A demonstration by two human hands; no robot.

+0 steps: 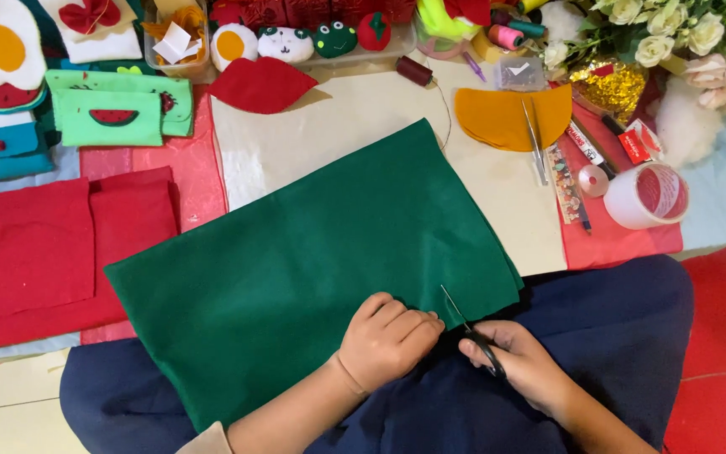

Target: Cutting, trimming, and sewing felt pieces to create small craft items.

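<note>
A large sheet of dark green felt (321,252) lies tilted across the cream work surface (338,126) and over my lap. My left hand (388,338) rests palm down on its near edge, fingers together, pinning it. My right hand (521,360) grips small black-handled scissors (470,331). Their thin blades point up and left to the felt's lower right edge, close beside my left fingertips. Whether the blades are cutting into the felt is hard to tell.
Red felt sheets (44,252) lie at the left. An orange felt half-circle (510,113) with tweezers (535,139), a white tape roll (649,195), markers, thread spools, felt toys and artificial flowers (674,34) crowd the back and right. My dark blue skirt (598,336) fills the foreground.
</note>
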